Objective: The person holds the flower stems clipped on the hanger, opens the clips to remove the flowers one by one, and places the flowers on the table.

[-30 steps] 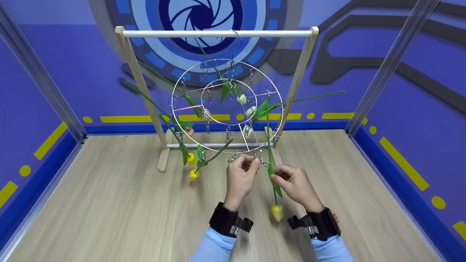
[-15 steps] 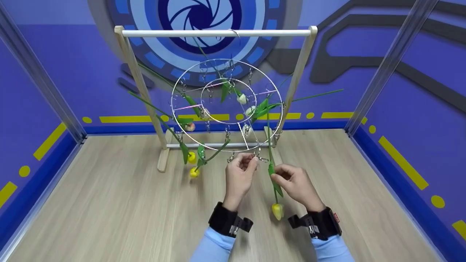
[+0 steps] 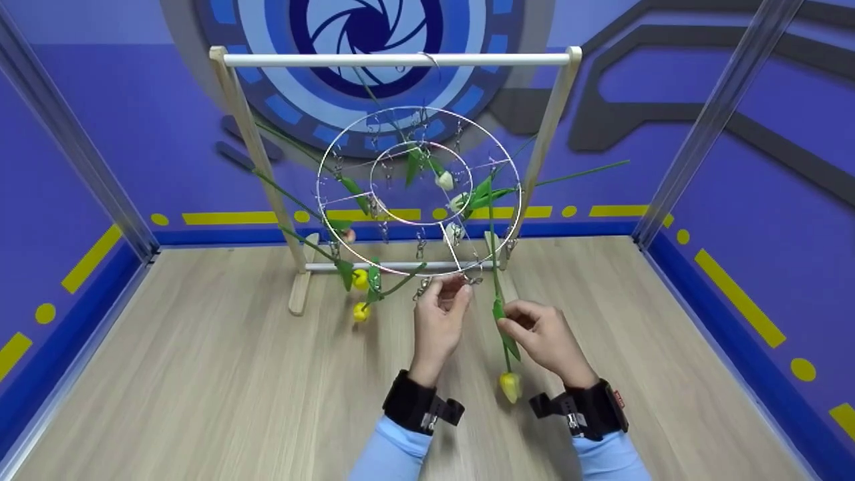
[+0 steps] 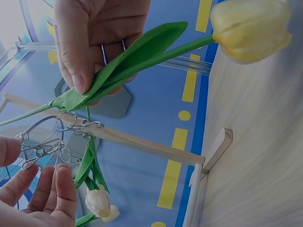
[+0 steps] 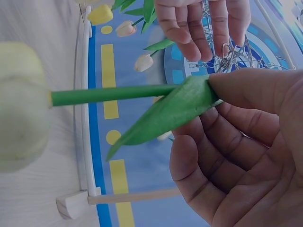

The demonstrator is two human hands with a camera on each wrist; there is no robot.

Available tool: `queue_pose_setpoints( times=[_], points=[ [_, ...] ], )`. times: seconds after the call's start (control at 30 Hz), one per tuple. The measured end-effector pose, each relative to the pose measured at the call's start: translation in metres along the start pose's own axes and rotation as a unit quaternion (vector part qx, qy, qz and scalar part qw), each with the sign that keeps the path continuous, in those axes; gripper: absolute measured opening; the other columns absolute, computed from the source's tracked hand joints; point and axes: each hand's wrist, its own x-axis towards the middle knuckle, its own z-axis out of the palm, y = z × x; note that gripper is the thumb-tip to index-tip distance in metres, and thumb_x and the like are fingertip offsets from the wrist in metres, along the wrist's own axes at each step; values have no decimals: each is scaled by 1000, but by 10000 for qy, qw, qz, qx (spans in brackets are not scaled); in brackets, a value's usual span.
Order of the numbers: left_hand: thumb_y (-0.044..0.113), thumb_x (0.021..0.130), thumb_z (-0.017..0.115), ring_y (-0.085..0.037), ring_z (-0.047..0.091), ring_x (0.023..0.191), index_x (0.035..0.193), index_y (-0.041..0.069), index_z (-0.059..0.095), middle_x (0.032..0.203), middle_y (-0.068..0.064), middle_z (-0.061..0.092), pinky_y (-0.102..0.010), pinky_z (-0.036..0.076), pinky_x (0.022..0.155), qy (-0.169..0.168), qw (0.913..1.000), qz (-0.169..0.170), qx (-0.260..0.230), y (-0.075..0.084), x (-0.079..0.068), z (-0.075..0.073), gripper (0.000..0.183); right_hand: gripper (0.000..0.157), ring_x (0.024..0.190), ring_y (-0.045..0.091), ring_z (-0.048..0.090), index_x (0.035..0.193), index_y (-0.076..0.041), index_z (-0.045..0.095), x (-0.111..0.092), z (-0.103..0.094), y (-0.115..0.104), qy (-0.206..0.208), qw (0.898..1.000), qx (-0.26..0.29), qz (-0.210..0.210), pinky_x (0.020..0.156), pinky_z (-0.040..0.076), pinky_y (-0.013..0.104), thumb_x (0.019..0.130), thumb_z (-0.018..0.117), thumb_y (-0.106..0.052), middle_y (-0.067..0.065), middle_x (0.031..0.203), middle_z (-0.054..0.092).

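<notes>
My left hand [image 3: 439,327] is raised at the near rim of a white double-ring hanger [image 3: 319,180]. Its thumb and index fingertip pinch a metal wire clip [image 4: 41,150], seen best in the left wrist view. To its right, my right hand [image 3: 551,341] holds a yellow tulip [image 3: 510,387] head down. Thumb and fingers pinch the stem where the green leaf [image 5: 165,116] wraps it. The stem runs up past the ring's right side, and the bloom [image 4: 251,29] hangs below the hand. In the left wrist view, the stem passes close by the clips.
A wooden stand [image 3: 561,127] with a white top bar [image 3: 394,60] carries the hanger. Several white, pink and yellow tulips [image 3: 361,312] hang from other clips, their long stems sticking out sideways. Blue panels [image 3: 728,180] enclose the wooden tabletop [image 3: 220,374] at the back and sides.
The clip in my left hand has swung up a little, closer to the ring. The hanger and the yellow tulips at left sway slightly to the right. My right hand stays nearly still.
</notes>
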Motion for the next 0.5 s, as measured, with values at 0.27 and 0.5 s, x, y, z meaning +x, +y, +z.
queue_pose_setpoints(
  times=[0.27, 0.5],
  points=[
    [8, 101, 64, -23, 68, 100, 118, -1, 71, 113, -14, 72, -29, 55, 85, -161, 9995, -53, 272, 7, -1, -4, 20, 7, 72, 6, 62, 96, -5, 77, -1, -5, -1, 28, 10000, 39, 14, 67, 52, 22, 92, 74, 1, 2, 83, 73],
    [14, 104, 60, -25, 69, 101, 126, 1, 68, 117, -15, 71, -34, 56, 86, -763, 9938, 162, 788, 13, -6, -13, 26, 7, 73, 7, 61, 98, -6, 77, -3, -11, -3, 51, 9999, -32, 87, 68, 51, 23, 93, 74, -2, 2, 85, 72]
  ],
)
